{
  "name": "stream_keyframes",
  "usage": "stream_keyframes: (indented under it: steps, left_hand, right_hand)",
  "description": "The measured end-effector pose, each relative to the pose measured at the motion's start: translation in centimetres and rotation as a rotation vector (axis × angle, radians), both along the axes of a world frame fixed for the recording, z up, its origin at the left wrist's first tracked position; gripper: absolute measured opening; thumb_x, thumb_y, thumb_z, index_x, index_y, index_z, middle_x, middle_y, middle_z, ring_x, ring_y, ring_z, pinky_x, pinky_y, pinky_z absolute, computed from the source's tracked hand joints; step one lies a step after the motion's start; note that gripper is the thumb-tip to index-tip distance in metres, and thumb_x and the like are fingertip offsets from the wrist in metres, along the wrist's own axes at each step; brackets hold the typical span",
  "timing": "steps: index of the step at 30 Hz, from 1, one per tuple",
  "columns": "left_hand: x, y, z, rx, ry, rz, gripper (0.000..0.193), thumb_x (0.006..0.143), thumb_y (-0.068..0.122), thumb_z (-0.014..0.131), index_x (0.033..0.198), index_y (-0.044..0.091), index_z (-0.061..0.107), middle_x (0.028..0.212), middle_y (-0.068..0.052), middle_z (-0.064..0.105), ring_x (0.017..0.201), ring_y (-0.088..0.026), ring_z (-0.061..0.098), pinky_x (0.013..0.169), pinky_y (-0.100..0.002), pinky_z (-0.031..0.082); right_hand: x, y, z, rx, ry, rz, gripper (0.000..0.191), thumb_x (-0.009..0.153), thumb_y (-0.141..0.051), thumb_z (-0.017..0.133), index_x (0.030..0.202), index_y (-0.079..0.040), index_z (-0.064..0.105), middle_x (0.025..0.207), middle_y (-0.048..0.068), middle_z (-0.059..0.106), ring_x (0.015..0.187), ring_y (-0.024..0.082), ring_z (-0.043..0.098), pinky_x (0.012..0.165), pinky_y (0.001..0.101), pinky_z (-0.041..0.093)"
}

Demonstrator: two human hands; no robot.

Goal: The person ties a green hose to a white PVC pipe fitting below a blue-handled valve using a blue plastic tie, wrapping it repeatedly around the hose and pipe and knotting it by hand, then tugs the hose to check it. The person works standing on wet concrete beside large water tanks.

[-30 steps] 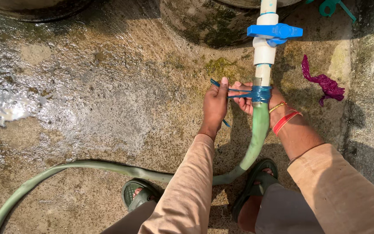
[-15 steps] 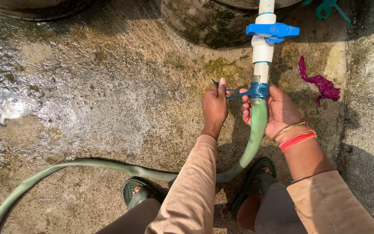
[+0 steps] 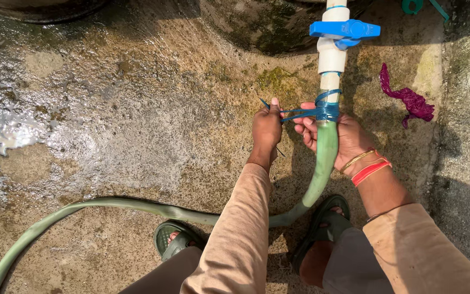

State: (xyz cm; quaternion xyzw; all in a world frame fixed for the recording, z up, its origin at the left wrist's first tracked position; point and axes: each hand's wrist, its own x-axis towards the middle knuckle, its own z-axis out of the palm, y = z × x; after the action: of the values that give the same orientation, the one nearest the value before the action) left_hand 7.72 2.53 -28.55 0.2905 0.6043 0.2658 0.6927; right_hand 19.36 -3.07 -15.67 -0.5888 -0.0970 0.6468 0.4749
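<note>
Hands busy at the pipe [image 3: 331, 57]: left hand [image 3: 266, 130] pinches the blue strap [image 3: 305, 112] taut, right hand [image 3: 339, 136] cups the green hose [image 3: 322, 163] just under the wrapped joint, above wet concrete [image 3: 110, 136].

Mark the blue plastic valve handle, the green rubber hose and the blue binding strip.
blue plastic valve handle [image 3: 345, 29], head view, handle's middle
green rubber hose [image 3: 325, 158], head view, upright stretch
blue binding strip [image 3: 327, 111], head view, wrapped band

Sunlit concrete ground [image 3: 137, 136], wet and shiny at the left, mossy patches near a dark, shadowed tank base [image 3: 262, 24].
</note>
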Motion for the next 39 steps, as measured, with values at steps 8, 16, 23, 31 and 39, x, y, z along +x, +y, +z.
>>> stream_keyframes:
  steps: [8, 16, 23, 31, 39]
  left_hand:
    - [0.1, 0.6, 0.0, 0.113, 0.117, -0.066, 0.055, 0.100, 0.052, 0.055, 0.077, 0.003, 0.068, 0.068, -0.011, 0.066, 0.064, -0.022, 0.061, 0.063, -0.039, 0.048]
    - [-1.5, 0.8, 2.4, 0.279, 0.127, -0.033, 0.060, 0.101, 0.054, 0.049, 0.078, 0.006, 0.075, 0.057, -0.007, 0.060, 0.055, -0.018, 0.057, 0.056, -0.036, 0.047]
    - [-4.1, 2.5, 4.1, 0.345, 0.246, 0.041, 0.063, 0.104, 0.050, 0.050, 0.064, 0.006, 0.070, 0.046, 0.000, 0.047, 0.043, -0.012, 0.040, 0.050, -0.035, 0.037]
    - [-6.9, 7.3, 13.3, 0.289, -0.231, 0.368, 0.045, 0.105, 0.044, 0.064, 0.076, 0.011, 0.056, 0.060, -0.001, 0.043, 0.050, -0.015, 0.035, 0.049, -0.041, 0.027]
    - [-9.3, 9.5, 26.8, 0.732, 0.642, -1.171, 0.067, 0.095, 0.066, 0.059, 0.076, 0.004, 0.078, 0.058, -0.009, 0.059, 0.063, -0.030, 0.061, 0.071, -0.047, 0.051]
  right_hand:
    - [-1.7, -0.1, -1.5, 0.145, -0.367, 0.145, 0.044, 0.089, -0.011, 0.077, 0.131, -0.001, 0.065, 0.123, 0.015, 0.071, 0.096, 0.014, 0.067, 0.075, 0.0272, 0.056]
    - [3.3, 0.0, -0.9, 0.246, -0.698, 0.438, 0.023, 0.104, -0.014, 0.053, 0.114, -0.002, 0.070, 0.106, 0.011, 0.076, 0.094, 0.016, 0.068, 0.079, 0.0300, 0.055]
    - [6.9, 2.9, 6.9, -0.117, -1.222, 1.179, 0.030, 0.103, -0.033, 0.053, 0.093, -0.010, 0.070, 0.077, 0.008, 0.065, 0.070, 0.026, 0.068, 0.071, 0.0453, 0.055]
    - [5.0, -0.2, 12.6, -0.233, -1.250, 1.058, 0.040, 0.098, -0.041, 0.053, 0.084, -0.009, 0.071, 0.073, 0.005, 0.065, 0.065, 0.019, 0.064, 0.070, 0.0395, 0.052]
    - [6.8, -0.5, 12.7, -0.268, -0.709, 0.403, 0.050, 0.097, -0.042, 0.068, 0.070, -0.003, 0.055, 0.063, 0.003, 0.048, 0.054, 0.015, 0.047, 0.051, 0.0349, 0.040]
